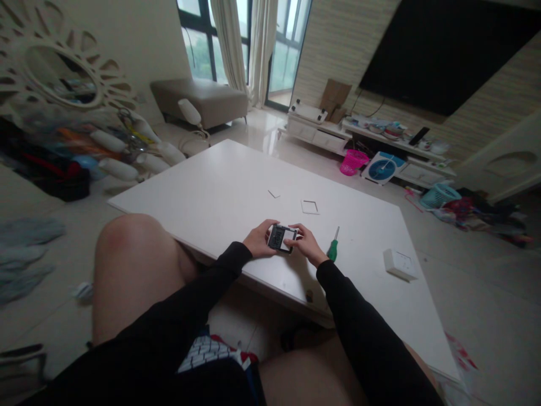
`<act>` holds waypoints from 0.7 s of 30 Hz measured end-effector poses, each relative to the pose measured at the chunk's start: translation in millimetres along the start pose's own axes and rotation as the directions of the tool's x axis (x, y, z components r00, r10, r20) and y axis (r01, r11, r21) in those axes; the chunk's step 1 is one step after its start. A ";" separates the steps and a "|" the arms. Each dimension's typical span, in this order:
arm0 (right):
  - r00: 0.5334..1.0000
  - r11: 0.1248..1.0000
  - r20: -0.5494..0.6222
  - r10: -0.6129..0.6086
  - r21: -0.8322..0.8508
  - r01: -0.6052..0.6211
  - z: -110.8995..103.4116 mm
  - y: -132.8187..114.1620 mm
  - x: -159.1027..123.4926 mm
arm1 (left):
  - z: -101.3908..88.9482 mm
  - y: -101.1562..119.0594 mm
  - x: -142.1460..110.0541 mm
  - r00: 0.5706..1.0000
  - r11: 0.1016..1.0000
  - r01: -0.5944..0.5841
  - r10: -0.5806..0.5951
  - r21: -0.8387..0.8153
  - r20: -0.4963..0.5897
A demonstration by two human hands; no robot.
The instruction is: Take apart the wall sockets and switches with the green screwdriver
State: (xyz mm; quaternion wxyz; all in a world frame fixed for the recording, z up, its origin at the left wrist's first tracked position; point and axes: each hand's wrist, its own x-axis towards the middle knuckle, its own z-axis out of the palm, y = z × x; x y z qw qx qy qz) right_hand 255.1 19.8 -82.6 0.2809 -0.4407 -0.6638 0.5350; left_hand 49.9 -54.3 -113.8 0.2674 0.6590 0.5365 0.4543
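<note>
A small square wall switch (276, 237), its black inner part bare on one side and a white panel on the other, is held up over the near edge of the white table (211, 186). My left hand (259, 239) grips its left side, fingers closed round the edge. On the right side, my right hand (308, 245) has its fingers at the top edge and its thumb on the white panel. Just right of that hand lies a green-handled screwdriver (333, 249). Beyond the hands are a thin square frame (310, 213) and a thin L-shaped strip (274, 196).
A white box-like wall fitting (399, 265) rests on the table's right side. A small dark piece (309, 296) sits by the near edge. Past the table stand a pink basket (353, 162), a blue and white fan (381, 168) and a bench (200, 101).
</note>
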 end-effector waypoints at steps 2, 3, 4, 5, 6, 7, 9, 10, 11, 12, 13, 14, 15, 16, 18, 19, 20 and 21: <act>1.000 1.000 0.001 0.005 0.004 -0.005 0.0 -1.0 -0.4 | 0.0 0.0 0.0 1.000 1.000 0.002 -0.002 0.005 0.000; 1.000 1.000 0.001 0.008 0.007 -0.008 -0.1 -1.5 -0.7 | 0.0 0.0 -0.1 1.000 1.000 0.002 -0.002 0.007 0.000; 1.000 1.000 0.002 0.009 0.010 -0.009 -0.1 -1.7 -0.8 | 0.0 0.1 -0.1 1.000 1.000 0.003 -0.003 0.010 0.000; 1.000 1.000 0.002 0.010 0.014 -0.010 -0.2 -1.8 -0.9 | 0.0 0.3 -0.1 1.000 1.000 0.003 -0.003 0.012 0.000; 1.000 1.000 0.003 0.010 0.018 -0.010 -0.2 -1.8 -0.9 | 0.1 0.4 -0.1 1.000 1.000 0.003 -0.003 0.015 0.001; 1.000 1.000 0.003 0.011 0.022 -0.011 -0.3 -1.5 -0.8 | 0.1 0.6 0.0 1.000 1.000 0.003 -0.003 0.016 0.003; 1.000 1.000 0.005 0.013 0.028 -0.013 -0.2 -0.6 -0.4 | 0.1 0.9 0.1 1.000 1.000 0.003 -0.003 0.019 0.005; 1.000 0.999 0.006 0.016 0.030 -0.016 -0.2 -0.2 -0.1 | 0.0 0.9 0.2 1.000 1.000 0.003 -0.003 0.019 0.006; 1.000 0.999 0.007 0.018 0.032 -0.018 -0.2 0.2 0.1 | -0.2 0.9 0.3 1.000 1.000 0.003 -0.004 0.020 0.007; 1.000 0.999 0.008 0.019 0.034 -0.020 -0.2 0.4 0.3 | -0.3 0.8 0.4 1.000 1.000 0.004 -0.004 0.019 0.009; 1.000 0.999 0.008 0.019 0.034 -0.020 -0.2 0.6 0.4 | -0.5 0.6 0.5 1.000 1.000 0.004 -0.005 0.018 0.010; 1.000 0.999 0.008 0.018 0.034 -0.019 -0.2 0.6 0.5 | -0.6 0.4 0.6 1.000 1.000 0.005 -0.005 0.015 0.012; 1.000 0.999 0.007 0.017 0.033 -0.017 -0.2 0.6 0.5 | -0.7 0.3 0.8 1.000 1.000 0.007 -0.007 0.013 0.013; 1.000 0.999 0.006 0.014 0.031 -0.014 -0.2 0.6 0.4 | -0.7 0.1 0.9 1.000 1.000 0.008 -0.008 0.010 0.015; 1.000 1.000 0.006 0.009 0.026 -0.009 -0.2 0.5 0.1 | -0.4 -0.1 1.1 1.000 1.000 0.010 -0.010 0.005 0.017; 1.000 1.000 0.007 0.007 0.023 -0.007 -0.1 0.5 -0.2 | -0.1 0.0 1.2 1.000 1.000 0.010 -0.010 0.004 0.017; 1.000 1.000 0.008 0.005 0.020 -0.005 0.0 0.6 -0.5 | 0.2 0.0 1.2 1.000 1.000 0.010 -0.010 0.002 0.018; 1.000 1.000 0.010 0.003 0.017 -0.003 0.1 0.7 -0.8 | 0.6 0.1 1.3 1.000 1.000 0.009 -0.009 0.001 0.018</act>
